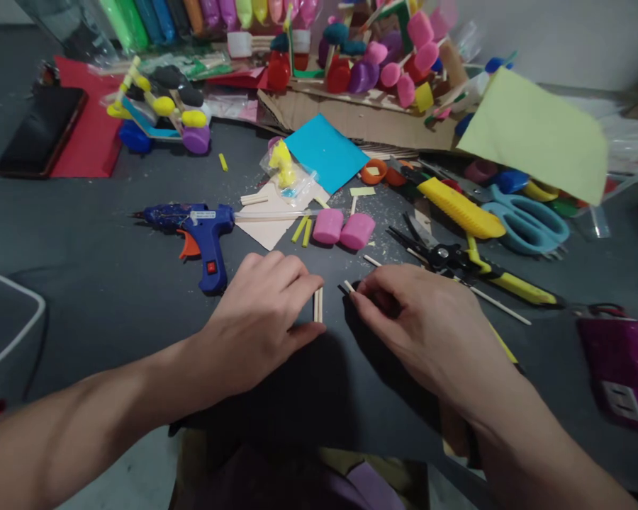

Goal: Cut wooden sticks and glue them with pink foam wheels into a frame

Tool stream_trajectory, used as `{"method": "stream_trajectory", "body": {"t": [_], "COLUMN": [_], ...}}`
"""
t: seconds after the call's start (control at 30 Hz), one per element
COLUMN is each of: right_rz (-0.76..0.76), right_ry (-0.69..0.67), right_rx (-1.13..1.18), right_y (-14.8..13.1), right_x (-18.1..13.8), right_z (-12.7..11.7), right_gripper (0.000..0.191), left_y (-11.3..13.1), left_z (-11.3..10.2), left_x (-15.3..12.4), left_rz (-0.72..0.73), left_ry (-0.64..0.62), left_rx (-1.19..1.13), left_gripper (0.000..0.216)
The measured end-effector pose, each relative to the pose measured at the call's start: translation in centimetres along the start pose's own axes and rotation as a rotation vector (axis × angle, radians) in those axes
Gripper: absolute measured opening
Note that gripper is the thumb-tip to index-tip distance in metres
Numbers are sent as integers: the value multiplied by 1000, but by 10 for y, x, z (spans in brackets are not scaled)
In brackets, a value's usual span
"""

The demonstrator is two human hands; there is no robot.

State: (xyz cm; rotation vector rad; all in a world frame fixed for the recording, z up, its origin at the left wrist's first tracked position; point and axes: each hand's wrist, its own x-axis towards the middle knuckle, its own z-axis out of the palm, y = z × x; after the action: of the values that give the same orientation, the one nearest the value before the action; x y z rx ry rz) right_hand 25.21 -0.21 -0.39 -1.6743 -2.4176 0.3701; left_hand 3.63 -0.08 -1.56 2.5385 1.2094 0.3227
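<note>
Between the thumb and forefinger of my left hand (pixel 269 319), a few short wooden sticks (pixel 317 306) are held side by side at their ends. My right hand (pixel 428 319) pinches another short wooden stick (pixel 349 287), whose tip points toward my left hand. Just beyond the hands are two pink clay lumps (pixel 328 227), one with a thin stick standing from it. A blue glue gun (pixel 207 237) lies left of them, its clear glue stick reaching toward the pink lumps. Part of a longer wooden stick (pixel 502 306) shows past my right hand.
Yellow-handled pliers (pixel 526 287), a yellow cutter (pixel 460 205) and blue-handled scissors (pixel 532 219) lie to the right. A small clay-wheeled model (pixel 162 117) and a phone (pixel 42 131) are at the back left. A purple object (pixel 624 368) sits at the right edge.
</note>
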Motion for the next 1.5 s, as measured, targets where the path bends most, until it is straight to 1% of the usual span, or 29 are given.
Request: {"method": "stream_trajectory", "body": {"t": [0.13, 0.23, 0.3, 0.47, 0.6, 0.63, 0.67, 0.7, 0.73, 0.8, 0.87, 0.93, 1.07, 1.1, 1.2, 1.3, 1.37, 1.43, 1.5], "right_rz": [15, 21, 5, -17, 11, 18, 22, 24, 24, 22, 9, 2, 21, -2, -91, -75, -74, -90, -117], "right_ry": [31, 44, 52, 52, 55, 63, 72, 85, 94, 105, 107, 100, 42, 22, -71, -195, -223, -211, -210], "right_rx": [11, 50, 68, 92, 133, 141, 147, 152, 156, 174, 201, 233, 263, 265, 274, 279, 191, 140, 104], "right_y": [1, 0, -2, -4, -2, -2, -1, 1, 2, 4, 4, 3, -11, -16, -36, -62, -83, -104, -121], "right_x": [2, 2, 2, 2, 3, 2, 2, 2, 2, 3, 5, 7, 8, 8, 13, 33, 54, 77, 97], "right_z": [1, 1, 1, 2, 0, -1, -2, -3, -3, -3, 0, 4, 5, 3, -6, -11, -6, 5, 16], "right_gripper": [20, 18, 16, 14, 14, 15, 15, 16, 16, 16, 16, 15, 18, 19, 18, 21, 25, 30, 25], "left_y": [0, -2, -4, -3, 1, 0, -1, -4, -7, -14, -22, -30, -46, -50, -54, -53, -51, -51, -53], "left_z": [-2, -3, -3, -2, -5, -7, -10, -14, -18, -28, -36, -42, -48, -49, -51, -52, -50, -48, -46], "left_x": [0, 0, 0, 2, 1, 1, 0, 0, -1, -1, -2, -3, -3, -3, -1, -2, -2, -3, -3], "left_rz": [35, 41, 41, 44, 145, 167, 179, 174, 165, 109, 30, -23, -10, -32, -75, -76, -43, -13, -6], "left_ry": [5, -13, -25, -58, -106, -84, -31, 55, 196, 427, 599, 709, 899, 938, 964, 961, 978, 1005, 1026], "left_rx": [32, 31, 14, 2, -28, -44, -59, -68, -73, -70, -55, -73, -187, -229, -328, -346, -328, -297, -262], "left_gripper": [26, 36, 39, 32, 29, 28, 28, 29, 30, 33, 35, 39, 43, 40, 36, 38, 41, 43, 44]}}
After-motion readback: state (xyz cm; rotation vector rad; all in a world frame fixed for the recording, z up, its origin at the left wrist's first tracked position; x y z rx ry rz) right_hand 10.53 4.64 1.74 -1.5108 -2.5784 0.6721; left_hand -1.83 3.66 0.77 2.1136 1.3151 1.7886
